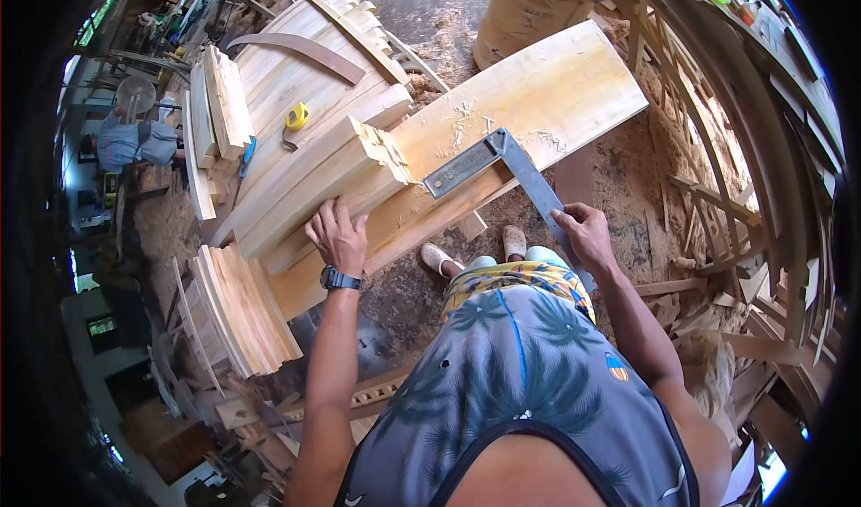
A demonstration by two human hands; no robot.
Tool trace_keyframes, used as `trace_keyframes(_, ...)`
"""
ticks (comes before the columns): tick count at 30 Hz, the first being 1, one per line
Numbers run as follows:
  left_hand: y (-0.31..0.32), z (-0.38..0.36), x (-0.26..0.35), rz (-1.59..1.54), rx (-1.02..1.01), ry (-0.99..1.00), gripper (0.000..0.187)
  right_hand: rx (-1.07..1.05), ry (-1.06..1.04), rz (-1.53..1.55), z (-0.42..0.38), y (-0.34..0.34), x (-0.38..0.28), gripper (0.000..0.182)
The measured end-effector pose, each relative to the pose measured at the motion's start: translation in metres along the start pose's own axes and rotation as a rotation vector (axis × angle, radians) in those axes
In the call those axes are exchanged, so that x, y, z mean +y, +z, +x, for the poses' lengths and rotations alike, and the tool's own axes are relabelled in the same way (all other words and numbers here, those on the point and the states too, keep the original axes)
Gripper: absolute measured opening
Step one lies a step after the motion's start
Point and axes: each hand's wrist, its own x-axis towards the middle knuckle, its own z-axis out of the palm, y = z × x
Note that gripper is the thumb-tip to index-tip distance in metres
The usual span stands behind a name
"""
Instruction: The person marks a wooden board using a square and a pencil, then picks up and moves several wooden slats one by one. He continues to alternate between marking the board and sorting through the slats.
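Note:
A try square (464, 166) with a thick metal stock and a long steel blade lies at an angle over the wood. Its stock rests near the end of a stacked board and above the long plank (538, 85), which carries curly shavings. My right hand (585, 234) pinches the blade toward its far end. My left hand (337, 234), with a watch on the wrist, lies with spread fingers on the side of a thick wooden board (309, 187). Farther left on the boards sit a yellow tape measure (297, 116) and a curved strip of wood (300, 51).
Several shaped boards (244, 310) are stacked at the lower left. A full sack (525, 18) stands beyond the plank. Sawdust covers the floor, and curved wooden pieces (717, 139) crowd the right side. Another person (139, 139) is at the far left.

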Motion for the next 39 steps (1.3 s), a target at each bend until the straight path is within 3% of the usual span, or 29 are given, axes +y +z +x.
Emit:
trace_keyframes(12,-0.008,0.005,-0.035,0.059,-0.13,0.178,0.05,0.081,-0.03,0.089,-0.02,-0.008,0.015,0.047)
trace_keyframes(18,-0.007,0.0,-0.043,0.056,-0.078,0.285,0.045,0.101,-0.011,0.103,-0.03,-0.01,0.018,0.045)
trace_keyframes(20,0.001,-0.003,-0.051,0.005,0.073,0.329,0.044,0.1,-0.015,0.142,-0.033,-0.013,0.017,0.043)
trace_keyframes(23,0.006,-0.005,-0.056,-0.15,0.123,0.439,0.045,0.122,-0.02,0.216,-0.03,-0.014,0.027,0.042)
trace_keyframes(29,-0.012,0.005,0.008,-0.399,-0.028,0.523,0.044,0.173,-0.011,0.344,-0.038,-0.025,0.011,0.039)
trace_keyframes(34,0.007,0.012,0.086,-0.496,-0.028,0.562,0.039,0.204,-0.059,0.423,-0.036,-0.028,-0.002,0.038)
trace_keyframes(39,0.024,0.012,0.142,-0.596,-0.112,0.547,0.044,0.208,-0.158,0.333,-0.032,-0.023,-0.005,0.033)
